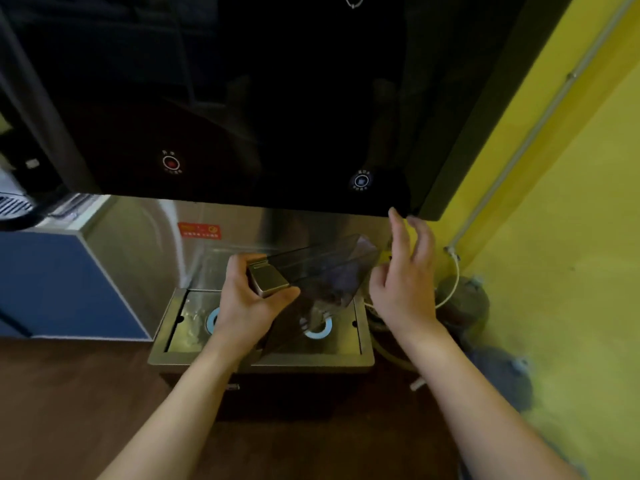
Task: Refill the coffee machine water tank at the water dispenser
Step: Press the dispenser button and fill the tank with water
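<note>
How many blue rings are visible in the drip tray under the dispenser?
2. One blue ring lies in the left part of the drip tray, mostly covered by the left hand. The other ring lies in the right part, below the water tank. More could be hidden.

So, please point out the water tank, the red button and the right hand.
water tank (322, 268), head view, on its clear side wall.
red button (171, 163), head view, on its middle.
right hand (405, 282), head view, on the back of the hand.
</note>
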